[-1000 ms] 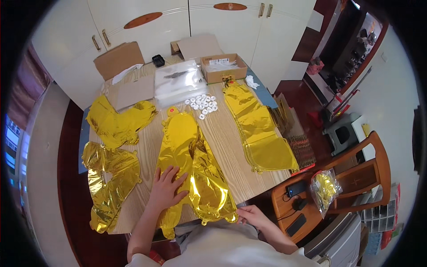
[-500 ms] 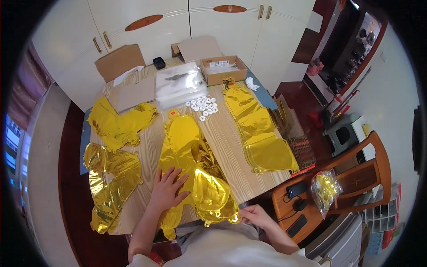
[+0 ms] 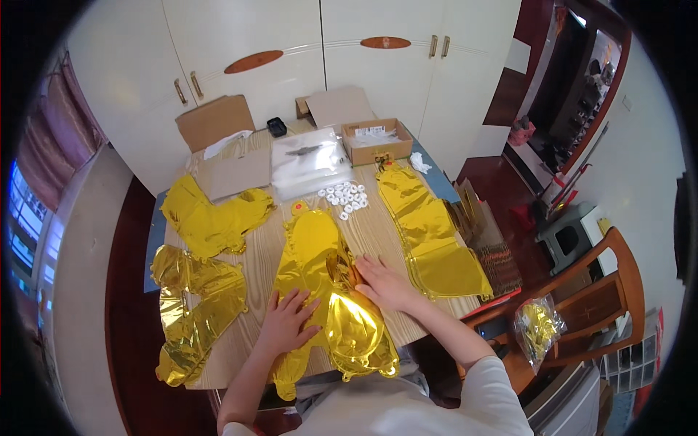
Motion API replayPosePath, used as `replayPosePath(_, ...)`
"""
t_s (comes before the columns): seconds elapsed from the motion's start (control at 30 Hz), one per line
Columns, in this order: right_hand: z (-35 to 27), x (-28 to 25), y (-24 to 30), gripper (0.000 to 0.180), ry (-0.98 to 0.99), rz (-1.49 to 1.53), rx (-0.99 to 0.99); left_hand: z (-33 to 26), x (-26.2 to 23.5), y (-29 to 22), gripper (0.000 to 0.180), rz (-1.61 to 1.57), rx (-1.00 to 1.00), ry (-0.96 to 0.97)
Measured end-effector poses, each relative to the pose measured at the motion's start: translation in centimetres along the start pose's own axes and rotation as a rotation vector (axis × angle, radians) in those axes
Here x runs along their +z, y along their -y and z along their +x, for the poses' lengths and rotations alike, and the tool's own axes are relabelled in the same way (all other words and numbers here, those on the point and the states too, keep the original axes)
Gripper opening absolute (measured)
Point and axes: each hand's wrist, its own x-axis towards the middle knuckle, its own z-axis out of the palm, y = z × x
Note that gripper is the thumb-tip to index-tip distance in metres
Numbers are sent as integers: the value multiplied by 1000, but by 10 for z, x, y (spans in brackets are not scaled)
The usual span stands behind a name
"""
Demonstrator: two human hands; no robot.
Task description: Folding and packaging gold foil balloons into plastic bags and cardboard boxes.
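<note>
A flat gold foil balloon (image 3: 311,243) lies lengthwise on the wood-grain table in front of me, its lower right part folded over and shiny. Spread on its left side, my left hand (image 3: 286,325) rests flat with the fingers apart. My right hand (image 3: 383,282) lies on the balloon's right edge, fingers stretched out beside the fold. More gold foil balloons lie flat around it: one at the upper left (image 3: 211,218), a creased one at the lower left (image 3: 198,305) and a long one on the right (image 3: 432,236).
Small white rings (image 3: 343,196) form a pile beyond the balloon. Behind them sit a stack of clear plastic bags (image 3: 309,163) and an open cardboard box (image 3: 376,149). A wooden chair (image 3: 592,320) with a bagged gold balloon (image 3: 539,327) stands at the right.
My right hand has let go of the balloon's lower right corner and moved up and forward onto its right edge. My left hand stays on the balloon. The view has shifted slightly.
</note>
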Motion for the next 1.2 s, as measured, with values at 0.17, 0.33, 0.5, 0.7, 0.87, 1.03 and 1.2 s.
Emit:
replayPosePath(0.17, 11, 13, 7, 69, 45, -132, -44, -1, 0, 2, 57, 21, 4, -4)
replayPosePath(0.33, 12, 14, 13, 71, 35, -227, -79, -2, 0, 1, 57, 20, 6, -11)
replayPosePath(0.5, 16, 16, 13, 72, 7, -261, -150, -2, -2, 0, 57, 28, 0, -3)
replayPosePath(0.7, 29, 2, 7, 78, 101, -167, -259, -2, -1, 2, 59, 35, -3, 28)
replayPosePath(0.87, 30, 5, 5, 80, 39, -243, -286, 1, -7, -8, 61, 65, 2, -5)
replayPosePath(1.03, 31, 8, 5, 82, 55, -278, -306, 6, -3, -54, 66, -59, 159, 26)
replayPosePath(1.2, 30, 5, 4, 82, 77, -288, -297, -3, 18, -84, 68, -76, 202, 9)
